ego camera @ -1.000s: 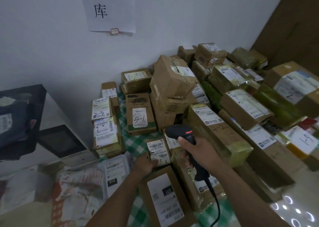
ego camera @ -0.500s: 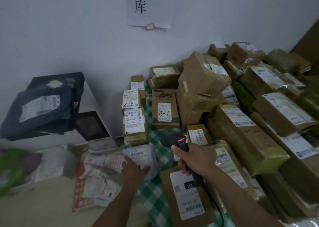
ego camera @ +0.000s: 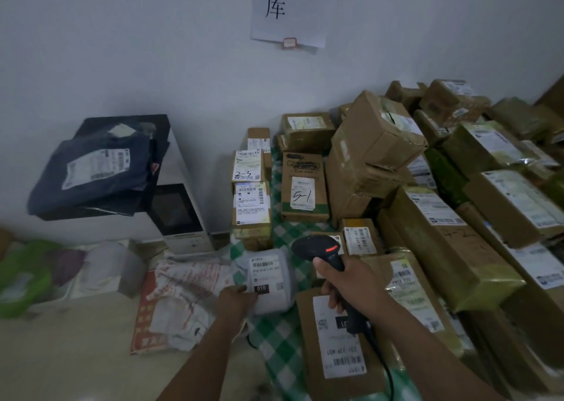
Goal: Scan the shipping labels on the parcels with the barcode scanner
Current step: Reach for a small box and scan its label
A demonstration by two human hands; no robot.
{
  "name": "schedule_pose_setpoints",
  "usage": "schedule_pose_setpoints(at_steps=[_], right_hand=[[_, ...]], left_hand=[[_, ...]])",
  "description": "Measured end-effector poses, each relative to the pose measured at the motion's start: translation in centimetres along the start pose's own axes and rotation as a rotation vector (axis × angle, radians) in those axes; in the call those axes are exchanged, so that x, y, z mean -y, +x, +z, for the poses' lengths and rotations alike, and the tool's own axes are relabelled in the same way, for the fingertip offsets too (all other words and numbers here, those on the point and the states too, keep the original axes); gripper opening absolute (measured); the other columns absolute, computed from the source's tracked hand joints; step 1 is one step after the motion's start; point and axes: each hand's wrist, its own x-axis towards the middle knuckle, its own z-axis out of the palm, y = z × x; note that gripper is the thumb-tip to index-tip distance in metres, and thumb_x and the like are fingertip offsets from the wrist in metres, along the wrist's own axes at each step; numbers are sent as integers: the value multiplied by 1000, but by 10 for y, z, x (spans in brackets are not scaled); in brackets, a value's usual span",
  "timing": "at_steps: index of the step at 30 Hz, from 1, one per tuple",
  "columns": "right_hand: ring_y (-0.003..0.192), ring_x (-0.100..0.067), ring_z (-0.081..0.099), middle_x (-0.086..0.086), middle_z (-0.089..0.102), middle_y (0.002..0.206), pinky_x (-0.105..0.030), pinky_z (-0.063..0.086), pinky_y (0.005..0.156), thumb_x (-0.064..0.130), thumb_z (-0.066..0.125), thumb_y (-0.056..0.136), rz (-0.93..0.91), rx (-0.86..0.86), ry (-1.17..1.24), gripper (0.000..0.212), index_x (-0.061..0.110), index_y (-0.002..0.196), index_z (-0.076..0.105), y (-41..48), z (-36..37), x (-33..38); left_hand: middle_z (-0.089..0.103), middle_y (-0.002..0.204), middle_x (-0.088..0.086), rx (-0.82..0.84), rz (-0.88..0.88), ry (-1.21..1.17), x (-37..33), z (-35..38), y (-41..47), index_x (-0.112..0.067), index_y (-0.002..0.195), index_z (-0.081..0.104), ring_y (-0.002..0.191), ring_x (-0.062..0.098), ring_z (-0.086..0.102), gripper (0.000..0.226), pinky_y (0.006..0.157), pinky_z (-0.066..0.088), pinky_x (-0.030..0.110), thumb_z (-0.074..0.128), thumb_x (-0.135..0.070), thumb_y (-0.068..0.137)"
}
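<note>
My right hand grips the handle of a black corded barcode scanner, its head with a red mark turned up and to the left. My left hand holds the near edge of a white soft parcel whose label reads 010. Right below the scanner lies a flat cardboard box with a long white label. Many brown boxes with labels are piled to the right, among them one marked 5-1 and a big crumpled box.
A green checked cloth covers the surface under the parcels. At the left a white printer carries dark mailer bags. Printed white bags lie beside the soft parcel. A paper sign hangs on the wall.
The view swung left. My left hand left the small box near the middle and took hold of the white soft parcel, which now lies closer to the scanner. The right hand keeps the scanner.
</note>
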Motion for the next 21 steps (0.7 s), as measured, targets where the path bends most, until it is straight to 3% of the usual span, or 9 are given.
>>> schedule_pose_setpoints(at_steps=[3,5,9,13,18,21], right_hand=[[46,-19,60,-13,70,68,-27,50,45,42,62,93,-20,10,25,40,3,87,63,-2,1,2],[47,-19,61,-15,70,69,-27,50,45,41,62,94,-24,14,39,41,1,87,63,-3,1,4],[48,-19,62,-13,70,70,-27,51,47,41,61,94,-41,39,117,41,1,88,63,-7,0,13],[61,-23,68,-15,72,81,-34,57,58,44,64,92,-18,46,238,39,5,91,65,-6,-4,23],[83,-23,73,-11,75,95,-33,62,70,45,62,92,-41,-45,246,33,13,99,69,-8,-13,30],[84,-26,73,-12,75,94,-30,61,65,43,62,92,-37,-88,322,34,11,101,69,-9,-21,32]], left_hand=[[63,108,22,-33,10,-87,-1,-4,-16,5,99,65,89,27,55,10,78,49,35,63,5,90],[62,101,15,-42,48,-150,-6,-6,-26,2,99,63,85,24,55,7,70,48,28,62,1,92],[70,101,19,-19,178,-183,-20,-12,-41,-9,88,63,84,30,67,7,82,57,46,61,-9,94],[71,102,10,41,269,-240,-38,-11,-62,-15,97,66,94,30,68,9,86,57,49,58,-18,97],[72,107,12,178,355,-303,-60,-1,-89,-6,102,64,100,31,67,12,92,55,51,55,-11,98],[72,106,10,204,404,-316,-72,6,-98,-2,101,60,101,31,68,10,93,54,53,54,-10,98]])
